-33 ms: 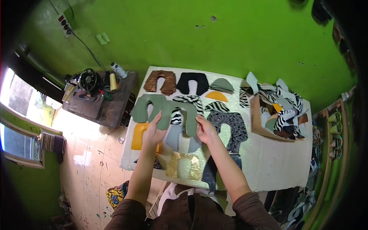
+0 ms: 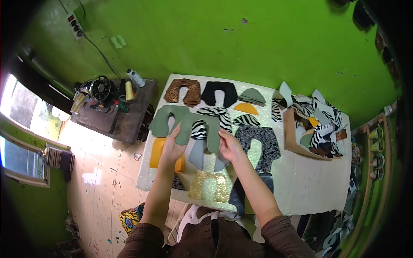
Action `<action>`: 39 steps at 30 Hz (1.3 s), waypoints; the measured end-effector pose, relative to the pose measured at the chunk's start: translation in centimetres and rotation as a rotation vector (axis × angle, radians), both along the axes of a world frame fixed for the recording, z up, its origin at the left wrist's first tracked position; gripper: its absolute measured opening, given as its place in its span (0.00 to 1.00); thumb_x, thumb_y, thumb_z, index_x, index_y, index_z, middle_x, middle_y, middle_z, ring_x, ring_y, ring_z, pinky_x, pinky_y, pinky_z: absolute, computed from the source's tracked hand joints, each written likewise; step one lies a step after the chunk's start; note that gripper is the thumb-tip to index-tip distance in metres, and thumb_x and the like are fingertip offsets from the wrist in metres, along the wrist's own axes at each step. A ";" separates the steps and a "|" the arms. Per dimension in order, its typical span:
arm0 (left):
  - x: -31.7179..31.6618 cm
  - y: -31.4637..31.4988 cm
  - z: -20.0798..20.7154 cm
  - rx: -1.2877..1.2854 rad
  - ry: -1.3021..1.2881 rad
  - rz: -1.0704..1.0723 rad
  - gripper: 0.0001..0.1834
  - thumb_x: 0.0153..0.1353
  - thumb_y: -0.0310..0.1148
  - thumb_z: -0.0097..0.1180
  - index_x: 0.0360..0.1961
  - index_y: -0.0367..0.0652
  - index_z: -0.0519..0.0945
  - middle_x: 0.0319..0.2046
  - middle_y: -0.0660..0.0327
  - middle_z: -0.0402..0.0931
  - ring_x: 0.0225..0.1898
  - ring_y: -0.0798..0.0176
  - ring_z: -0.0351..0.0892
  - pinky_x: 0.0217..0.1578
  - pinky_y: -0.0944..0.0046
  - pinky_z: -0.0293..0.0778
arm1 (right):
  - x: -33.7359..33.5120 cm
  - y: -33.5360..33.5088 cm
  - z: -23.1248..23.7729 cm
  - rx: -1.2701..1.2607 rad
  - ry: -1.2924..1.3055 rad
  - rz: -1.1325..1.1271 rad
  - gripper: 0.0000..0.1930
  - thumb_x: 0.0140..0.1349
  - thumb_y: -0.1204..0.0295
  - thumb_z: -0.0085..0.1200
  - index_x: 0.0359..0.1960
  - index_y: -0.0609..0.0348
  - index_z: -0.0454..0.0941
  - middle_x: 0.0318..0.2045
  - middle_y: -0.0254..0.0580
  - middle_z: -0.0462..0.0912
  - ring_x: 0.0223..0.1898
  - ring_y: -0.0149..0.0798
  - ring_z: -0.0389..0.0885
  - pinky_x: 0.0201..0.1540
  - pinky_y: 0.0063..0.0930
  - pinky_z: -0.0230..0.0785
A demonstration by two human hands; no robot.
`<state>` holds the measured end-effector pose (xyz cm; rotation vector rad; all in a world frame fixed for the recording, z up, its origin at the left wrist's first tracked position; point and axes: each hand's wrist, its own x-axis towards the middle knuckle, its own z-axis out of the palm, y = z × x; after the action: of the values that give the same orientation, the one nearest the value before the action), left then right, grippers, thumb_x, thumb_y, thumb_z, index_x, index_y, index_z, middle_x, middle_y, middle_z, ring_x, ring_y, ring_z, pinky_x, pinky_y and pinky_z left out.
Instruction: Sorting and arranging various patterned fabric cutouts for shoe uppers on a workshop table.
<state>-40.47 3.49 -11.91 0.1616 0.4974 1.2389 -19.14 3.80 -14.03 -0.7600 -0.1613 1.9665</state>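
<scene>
Between my two hands hangs a green U-shaped fabric piece (image 2: pixel 212 136), spread just above the table. My left hand (image 2: pixel 173 147) pinches the lower part of its left leg, while my right hand (image 2: pixel 230 145) grips the edge of its right leg. Another green U-shaped piece (image 2: pixel 159 124) lies to the left, partly overlapped by the held one. Beneath and behind are a zebra-striped piece (image 2: pixel 221 115) and a grey piece (image 2: pixel 195 155), both partly covered. A yellow piece (image 2: pixel 157 152) is half hidden by my left hand and forearm. Nearer me lies a gold sequined U-shaped piece (image 2: pixel 222 188).
Brown (image 2: pixel 172 92), black (image 2: pixel 208 95) and dark patterned (image 2: pixel 270 150) U-shaped pieces lie on the white table (image 2: pixel 309 185), with half-round pieces (image 2: pixel 252 95). A carton (image 2: pixel 291 133) of scraps stands right. Left is a sewing machine (image 2: pixel 100 89) on its dark stand (image 2: pixel 129 124).
The table and its pieces sit slightly farther right in the picture. My hands keep the same hold on the green piece.
</scene>
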 end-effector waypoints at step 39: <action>0.3 1.4 2.1 0.809 2.411 0.134 0.19 0.52 0.28 0.43 0.47 0.40 0.72 0.55 0.53 0.62 0.59 0.51 0.56 0.58 0.50 0.49 | -7.6 -0.8 2.2 1.211 -1.640 0.036 0.19 0.55 0.74 0.43 0.50 0.64 0.66 0.54 0.53 0.64 0.58 0.51 0.59 0.58 0.41 0.52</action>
<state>-40.14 4.92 -9.83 2.4590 1.9392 0.6729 -26.69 2.98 -11.80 -1.2109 -2.0277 0.4740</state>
